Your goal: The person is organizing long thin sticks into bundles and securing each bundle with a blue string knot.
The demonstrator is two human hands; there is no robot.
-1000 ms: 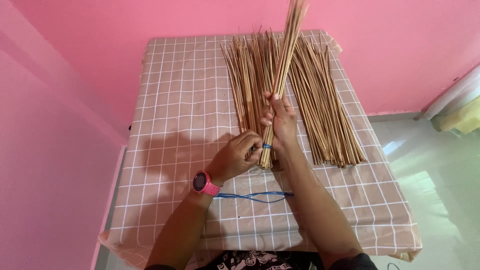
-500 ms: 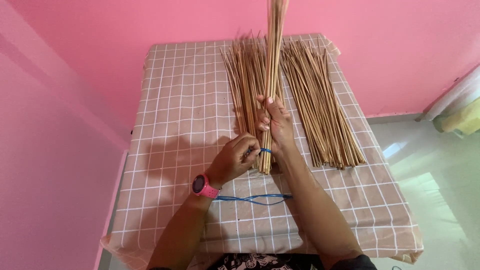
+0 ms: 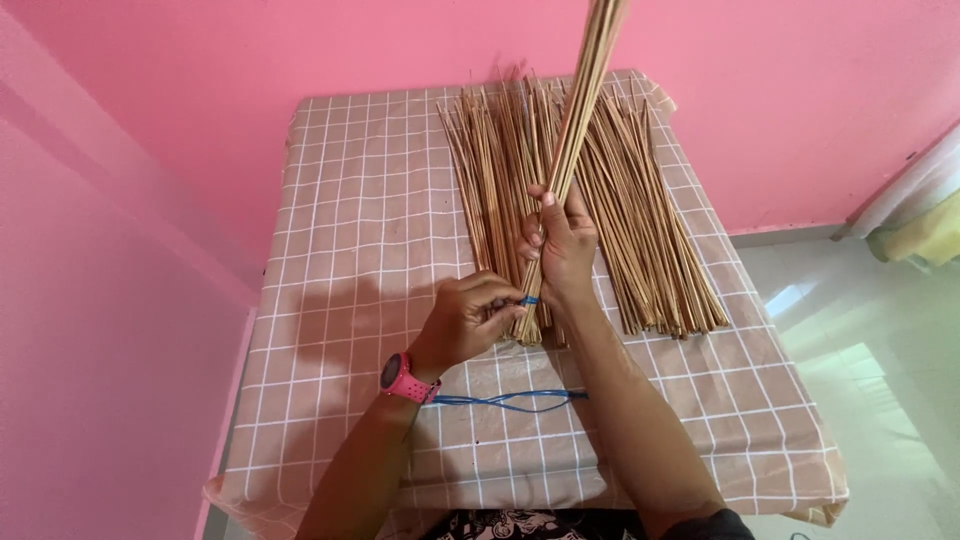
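At the nearest edge of the picture, a strip of black-and-white patterned cloth [image 3: 520, 522] is seen below the surface [image 3: 340, 230], which is covered by a pinkish-brown cloth crossed with a white grid. Just beyond that edge, a few loose blue bands [image 3: 510, 400] are laid flat on the cloth, stretched long and thin between the two forearms. A bright pink wristwatch [image 3: 405, 379] is worn on the left wrist.

Farther in, the left hand [image 3: 470, 318] is closed around the lower end of a bundle of thin sticks [image 3: 565, 165]; its fingertips are pinched on a small blue band [image 3: 531, 300] that is wound round the bundle close to its foot. Just beside it, the right hand [image 3: 562, 245] is wrapped tightly round the same bundle a little higher up, the fingers curled fully over the sticks. The bundle is held upright with its foot resting on or just above the surface, and it is tilted up and to the right, its top running out of the picture.

Behind the hands, a large pile of loose tan sticks [image 3: 640, 210] is spread flat across the far right part of the surface, fanned slightly and reaching to the back edge. No packages, labels or signs are visible. The surface is backed by a plain pink wall [image 3: 200, 60], and a pale tiled floor [image 3: 870, 360] is seen at the right.
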